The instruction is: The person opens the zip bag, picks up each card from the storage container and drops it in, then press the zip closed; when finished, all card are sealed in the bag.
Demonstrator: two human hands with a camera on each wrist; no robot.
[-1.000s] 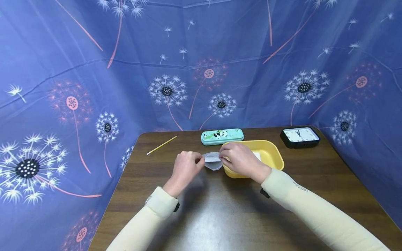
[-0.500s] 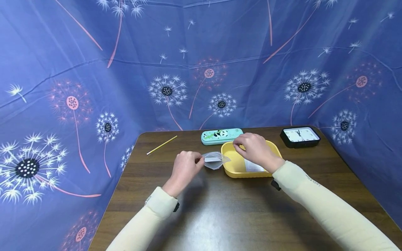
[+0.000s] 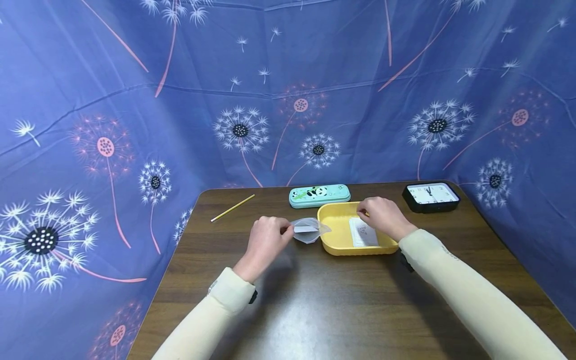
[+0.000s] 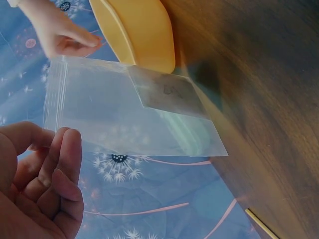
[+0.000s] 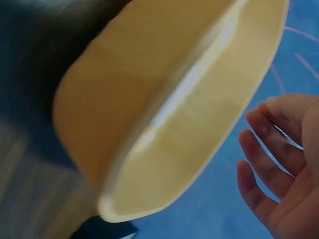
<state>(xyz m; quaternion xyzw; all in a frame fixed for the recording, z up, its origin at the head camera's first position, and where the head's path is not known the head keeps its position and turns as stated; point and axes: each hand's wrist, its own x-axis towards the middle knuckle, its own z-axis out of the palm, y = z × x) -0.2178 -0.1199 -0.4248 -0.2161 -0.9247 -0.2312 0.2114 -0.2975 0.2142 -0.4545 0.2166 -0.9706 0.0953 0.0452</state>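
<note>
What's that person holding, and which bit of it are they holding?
The left hand pinches a clear plastic bag near one corner of its zip-like end. The right hand holds nothing that shows.

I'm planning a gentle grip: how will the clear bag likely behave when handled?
The bag looks thin and see-through, so it is probably light and floppy. Its glossy film might slip in a loose pinch. The card inside lies at the end away from the left hand, so that end may sag.
</note>
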